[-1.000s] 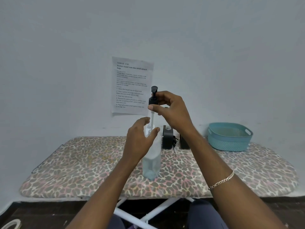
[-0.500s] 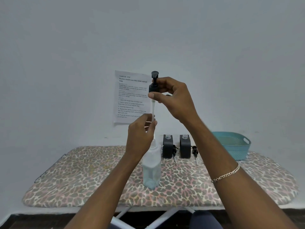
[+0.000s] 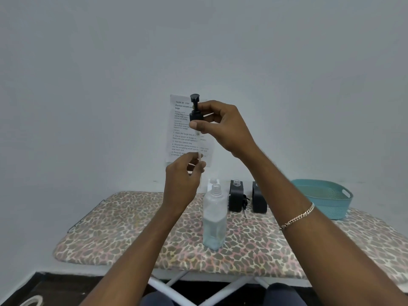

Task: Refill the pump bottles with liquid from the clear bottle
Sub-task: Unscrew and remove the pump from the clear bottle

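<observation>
Even, soft light — faint shadows, wide-angle bending at edges

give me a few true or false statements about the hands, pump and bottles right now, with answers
1. The right hand holds the pump head raised above the clear bottle. True.
2. The clear bottle is capped. False: its neck is open.
3. The left hand grips the clear bottle. False: it pinches the tube hanging from the pump head, above the bottle.
4. The basket sits toward the right end of the board. True.
5. The dark bottles lie on their sides. False: both stand upright behind the clear bottle.
</observation>
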